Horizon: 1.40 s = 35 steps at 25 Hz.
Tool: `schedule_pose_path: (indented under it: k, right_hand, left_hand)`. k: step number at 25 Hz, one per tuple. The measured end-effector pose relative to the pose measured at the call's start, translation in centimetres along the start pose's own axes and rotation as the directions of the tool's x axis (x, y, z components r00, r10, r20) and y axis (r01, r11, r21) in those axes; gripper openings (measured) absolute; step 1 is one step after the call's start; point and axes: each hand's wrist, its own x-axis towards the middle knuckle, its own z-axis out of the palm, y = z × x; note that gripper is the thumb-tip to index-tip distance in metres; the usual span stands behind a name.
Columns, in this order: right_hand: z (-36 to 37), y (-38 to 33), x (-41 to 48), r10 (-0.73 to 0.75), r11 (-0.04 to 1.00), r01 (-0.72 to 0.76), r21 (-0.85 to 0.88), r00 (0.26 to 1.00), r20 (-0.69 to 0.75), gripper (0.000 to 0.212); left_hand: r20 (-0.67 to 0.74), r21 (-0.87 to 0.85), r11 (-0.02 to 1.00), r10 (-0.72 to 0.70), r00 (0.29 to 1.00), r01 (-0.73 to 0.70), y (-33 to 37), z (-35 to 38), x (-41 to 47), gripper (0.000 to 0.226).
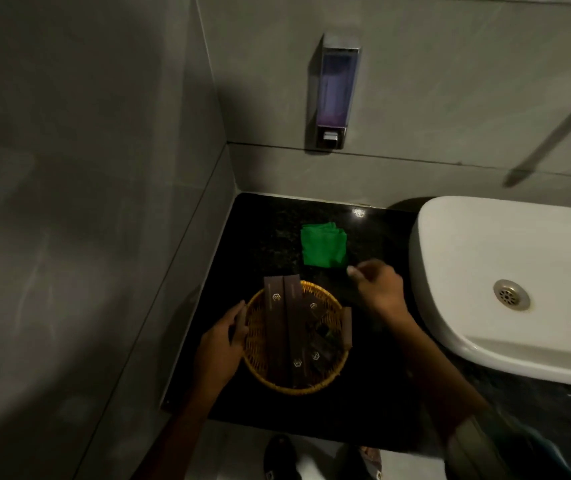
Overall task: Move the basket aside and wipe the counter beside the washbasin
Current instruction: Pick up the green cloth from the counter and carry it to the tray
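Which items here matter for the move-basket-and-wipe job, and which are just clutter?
Job: round woven wicker basket; folded green cloth; black stone counter; white ceramic washbasin; left hand; right hand.

Clutter: wall-mounted soap dispenser; brown sachets in basket.

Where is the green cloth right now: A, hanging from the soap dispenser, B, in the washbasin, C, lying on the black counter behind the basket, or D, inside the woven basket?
C: the green cloth lies folded on the black counter, beyond the woven basket and to the left of the washbasin; neither hand holds it.
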Motion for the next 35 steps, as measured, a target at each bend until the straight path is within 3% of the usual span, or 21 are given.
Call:
schedule_pose_path:
  k: [2,6,9,12,14,16,19,22,24,28,31,35]
  right_hand:
    - [0.7,-1.6,4.0,0.043,0.999,-0.044,0.006,0.998,0.039,0.043]
    - [3.4,-3.6,8.9,0.259,0.946,-0.284,0.156,0.952,0.162,0.069]
    - [4.5,-4.4,9.7,0.274,0.851,-0.386,0.355,0.904,0.327,0.053]
    - [2.4,-4.7,8.1,0.229,0.812,-0.368,0.453,0.915,0.332,0.044]
    - [-1.9,-3.9,6.8,0.171,0.827,-0.287,0.483,0.947,0.271,0.028]
    - [-7.6,-2.3,5.1,0.107,0.783,-0.265,0.562,0.948,0.298,0.026]
    - [-16.4,1.3,2.5,-0.037,0.66,-0.24,0.712,0.936,0.35,0.04]
    - [-26.8,7.6,0.9,-0.128,0.587,-0.151,0.795,0.953,0.275,0.045]
    - [-33.2,13.2,0.8,-0.061,0.652,-0.079,0.754,0.986,0.157,0.045]
    - [-43.2,24.9,0.8,0.148,0.78,-0.087,0.619,0.988,-0.048,0.033]
    - [-48.2,33.3,0.4,0.179,0.902,-0.057,0.428,0.952,-0.249,0.037]
    - [-50.9,42.1,-0.6,0.109,0.994,-0.109,0.023,0.912,-0.395,0.016]
  left_hand:
    - [-0.04,0.048,0.999,0.001,0.999,0.0,0.0,0.1,-0.6,0.046]
    - [-0.277,0.141,0.989,0.086,0.957,-0.048,0.7,-0.1,-1.7,0.048]
    - [-0.341,0.1,0.99,0.125,0.932,-0.096,1.1,-0.5,-3.1,0.049]
    - [-0.345,0.056,0.994,0.111,0.932,-0.098,3.9,0.4,-3.9,0.041]
    - [-0.32,0.024,0.989,0.145,0.936,-0.145,7.2,2.3,-4.0,0.031]
    - [-0.267,-0.013,0.976,0.208,0.941,-0.219,12.1,5.8,-4.1,0.024]
    - [-0.08,-0.329,0.931,0.138,0.987,-0.157,20.7,12.9,-4.4,0.036]
    - [0.107,-0.645,0.762,0.178,0.978,-0.068,29.5,20.6,-6.1,0.049]
    - [0.133,-0.64,0.756,0.285,0.949,-0.137,33.8,26.2,-8.2,0.044]
    - [0.106,-0.31,0.861,0.453,0.885,-0.404,40.2,38.4,-13.3,0.024]
    - [0.33,-0.096,0.8,0.587,0.739,-0.592,43.6,46.9,-16.9,0.023]
    - [0.672,0.147,0.711,0.439,0.597,-0.688,45.0,55.0,-20.6,0.046]
